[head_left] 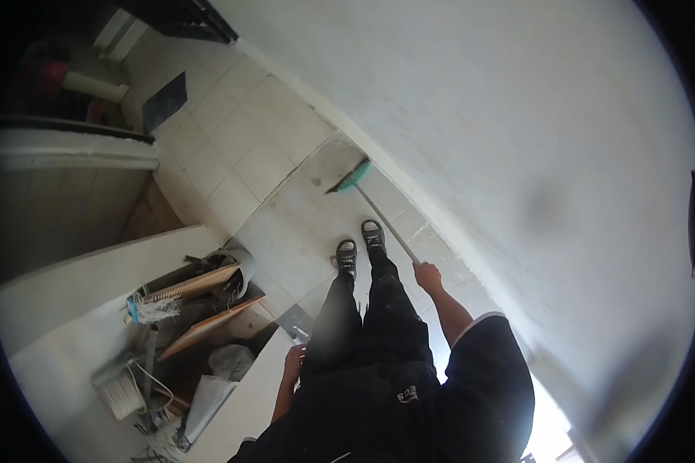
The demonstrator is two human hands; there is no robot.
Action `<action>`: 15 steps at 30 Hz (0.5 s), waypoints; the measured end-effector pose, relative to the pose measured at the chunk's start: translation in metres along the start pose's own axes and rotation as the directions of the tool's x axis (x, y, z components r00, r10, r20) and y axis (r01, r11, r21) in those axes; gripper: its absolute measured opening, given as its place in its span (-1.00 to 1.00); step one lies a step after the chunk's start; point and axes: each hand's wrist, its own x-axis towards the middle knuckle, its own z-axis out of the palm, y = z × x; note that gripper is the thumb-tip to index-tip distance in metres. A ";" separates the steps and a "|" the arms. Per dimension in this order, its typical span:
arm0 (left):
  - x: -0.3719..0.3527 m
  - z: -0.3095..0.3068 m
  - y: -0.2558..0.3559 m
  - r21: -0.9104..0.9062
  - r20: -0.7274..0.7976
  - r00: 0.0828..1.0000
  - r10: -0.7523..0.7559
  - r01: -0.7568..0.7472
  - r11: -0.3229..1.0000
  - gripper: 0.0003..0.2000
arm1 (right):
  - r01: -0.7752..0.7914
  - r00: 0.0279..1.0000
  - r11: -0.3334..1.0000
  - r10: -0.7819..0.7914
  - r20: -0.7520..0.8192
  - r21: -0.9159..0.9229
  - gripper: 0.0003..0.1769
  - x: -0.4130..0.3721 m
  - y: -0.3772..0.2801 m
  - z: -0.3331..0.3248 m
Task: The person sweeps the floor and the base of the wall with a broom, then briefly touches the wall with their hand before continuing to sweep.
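Observation:
My right hand (pixel 428 278) is closed around the top of the pale handle of a broom (pixel 352 177). Slanting away to the upper left, the handle leads to a green head with dark bristles, which rests on the tiled floor close to the wall. A small dark spot (pixel 316 182) lies on the floor just left of the bristles. My left hand (pixel 294 363) hangs low beside my left thigh, near the edge of a white panel; its fingers are mostly hidden.
A white wall (pixel 517 154) runs along my right. At lower left, an open-topped space holds boards (pixel 205 328), a coil of white cable (pixel 121 392), a mop head (pixel 158 308) and plastic bags. A dark mat (pixel 164 102) lies farther off by a doorway.

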 end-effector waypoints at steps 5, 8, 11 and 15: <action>0.013 -0.059 0.002 -0.006 0.010 0.996 -0.094 0.094 0.996 -0.58 | -0.032 0.997 0.999 0.032 -0.071 -0.005 -0.51 0.062 -0.025 0.021; 0.024 -0.105 -0.018 -0.013 0.077 0.985 -0.154 0.156 0.988 -0.58 | -0.166 0.986 0.984 0.166 0.003 0.065 -0.49 0.065 -0.025 0.031; 0.023 -0.107 -0.009 0.005 0.038 0.995 -0.090 0.090 0.996 -0.59 | -0.276 0.960 0.955 0.269 0.079 0.105 -0.46 0.040 0.011 0.042; 0.017 -0.085 0.045 0.238 -0.017 0.971 -0.237 0.234 0.943 -0.60 | -0.379 0.924 0.916 0.365 0.117 0.133 -0.43 -0.045 0.049 0.055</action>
